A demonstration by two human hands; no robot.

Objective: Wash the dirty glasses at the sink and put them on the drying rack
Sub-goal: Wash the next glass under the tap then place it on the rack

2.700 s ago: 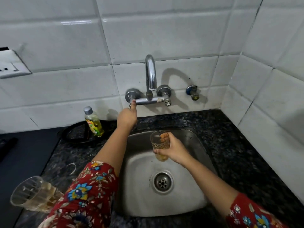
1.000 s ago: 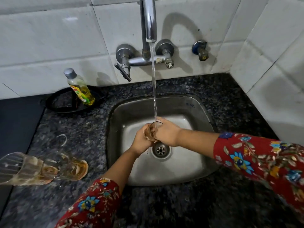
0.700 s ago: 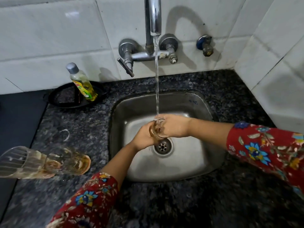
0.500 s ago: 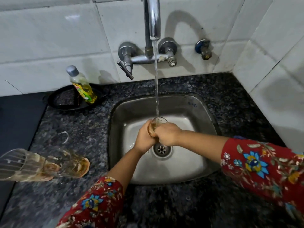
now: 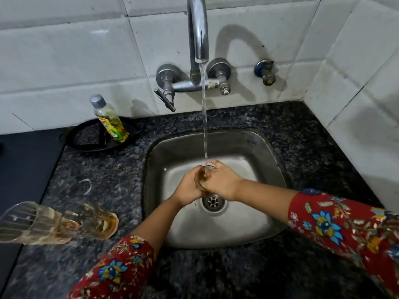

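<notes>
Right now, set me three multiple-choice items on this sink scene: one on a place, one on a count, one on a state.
1. Where does the soap bottle stand?
A. In the sink
B. On the black dish left of the tap
C. On the right counter

2. How many dirty glasses lie on the counter?
A. Two
B. Five
C. None

3. What is the tap doing?
A. Shut off
B. Running onto the glass held in both hands
C. Running onto the counter

Answers
1. B: the bottle sits on the black dish by the wall.
2. A: two lie on their sides at the left.
3. B: the stream lands on the glass held by the left hand and right hand.
</notes>
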